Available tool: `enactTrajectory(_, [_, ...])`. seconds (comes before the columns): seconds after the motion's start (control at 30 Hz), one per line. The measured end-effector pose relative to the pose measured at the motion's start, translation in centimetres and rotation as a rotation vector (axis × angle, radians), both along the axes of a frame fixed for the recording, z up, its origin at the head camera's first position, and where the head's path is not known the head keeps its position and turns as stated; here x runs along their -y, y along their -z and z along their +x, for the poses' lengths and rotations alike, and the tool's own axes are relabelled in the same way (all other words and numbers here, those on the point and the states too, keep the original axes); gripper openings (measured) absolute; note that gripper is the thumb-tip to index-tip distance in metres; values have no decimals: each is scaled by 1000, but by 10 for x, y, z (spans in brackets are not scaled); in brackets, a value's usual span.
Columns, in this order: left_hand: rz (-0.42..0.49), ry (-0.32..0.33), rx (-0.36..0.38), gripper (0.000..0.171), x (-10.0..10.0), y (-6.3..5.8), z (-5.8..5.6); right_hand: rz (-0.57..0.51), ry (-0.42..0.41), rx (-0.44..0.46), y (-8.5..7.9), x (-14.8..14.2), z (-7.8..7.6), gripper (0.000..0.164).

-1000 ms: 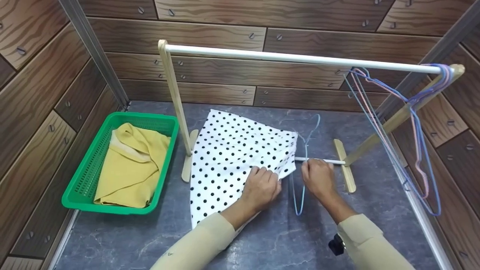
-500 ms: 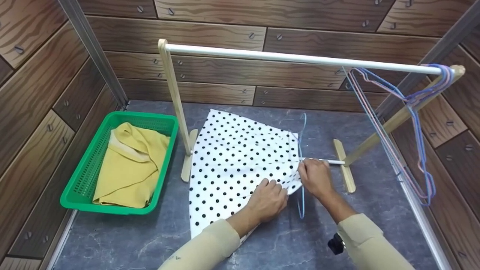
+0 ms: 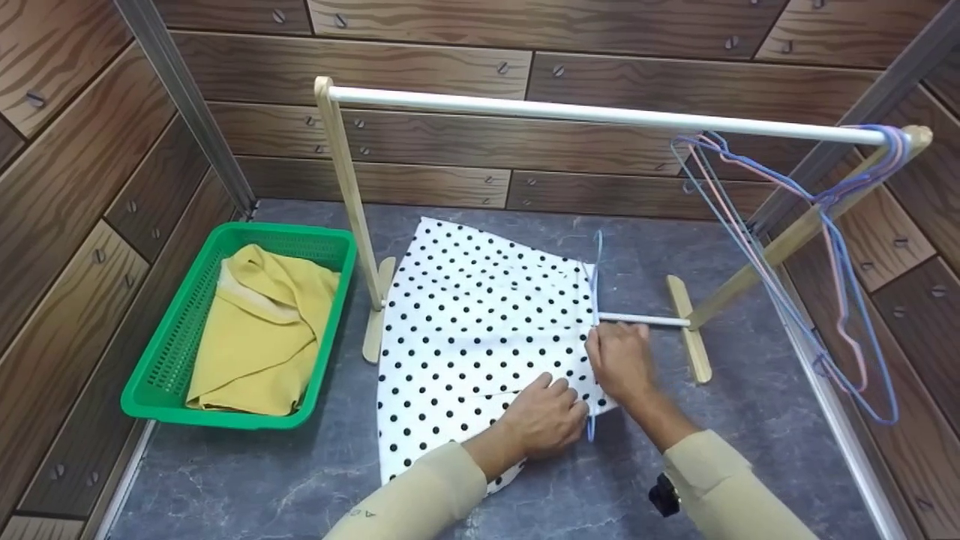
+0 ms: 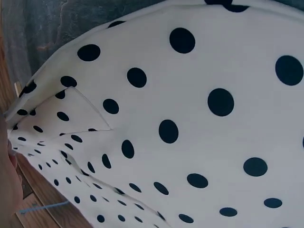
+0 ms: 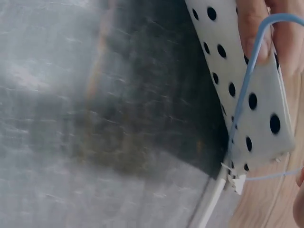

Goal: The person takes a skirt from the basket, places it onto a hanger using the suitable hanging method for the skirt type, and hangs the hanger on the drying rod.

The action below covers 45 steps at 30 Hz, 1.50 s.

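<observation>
A white skirt with black dots (image 3: 480, 322) lies spread on the grey surface, its narrow end to the right. My left hand (image 3: 547, 420) pinches the near edge of that end, and in the right wrist view fingers (image 5: 254, 28) grip the cloth there. My right hand (image 3: 624, 360) holds a light blue hanger (image 3: 595, 289), seen nearly edge-on along the narrow end. One end of the hanger sticks out past the skirt's near corner. In the right wrist view, the hanger's rounded blue end (image 5: 254, 57) overlaps the cloth. Part of the hanger is hidden by my right hand.
A rack with a white top bar (image 3: 600, 114) stands over the skirt. Blue and pink hangers (image 3: 832, 202) hang at its right end. At left, a green basket (image 3: 139, 405) holds folded yellow cloth (image 3: 255, 352). Wood-patterned walls (image 3: 420, 135) enclose the surface.
My right hand has moved left, bringing the hanger up to the skirt's narrow end. My left hand has shifted right and nearer, drawing the skirt's edge with it. The hanging hangers sway.
</observation>
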<state>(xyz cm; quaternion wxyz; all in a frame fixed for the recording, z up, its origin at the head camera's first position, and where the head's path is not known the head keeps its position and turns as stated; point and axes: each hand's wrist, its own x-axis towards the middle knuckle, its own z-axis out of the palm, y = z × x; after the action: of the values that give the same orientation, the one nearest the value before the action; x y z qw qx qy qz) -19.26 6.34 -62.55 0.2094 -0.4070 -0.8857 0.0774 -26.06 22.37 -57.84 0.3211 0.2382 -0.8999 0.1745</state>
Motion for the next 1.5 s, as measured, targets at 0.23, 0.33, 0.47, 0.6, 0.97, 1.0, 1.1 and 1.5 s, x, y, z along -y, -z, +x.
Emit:
enactTrajectory(0.23, [71,-20,68,21,13,7,-3,9,-27,-159,24,0,11,33])
enactTrajectory(0.33, [148,-66,22,15,21,0,-11,13,-31,-184,28,-1,13,35])
enactTrajectory(0.47, [258,-126,-46,15,28,-17,-26,23,-43,-201,31,-1,15,35])
enactTrajectory(0.6, [318,-210,-43,21,30,-42,-42,29,-58,-226,33,-1,16,35])
enactTrajectory(0.97, [439,-465,14,48,14,-102,-82,49,-112,-309,47,4,18,32])
enactTrajectory(1.0, [426,-490,31,49,14,-103,-85,50,-117,-314,50,5,19,32])
enactTrajectory(1.1, [377,-535,41,48,12,-100,-88,50,-125,-314,58,10,23,34])
enactTrajectory(1.5, [267,-565,-177,30,5,-79,-79,69,-97,-150,67,2,25,30])
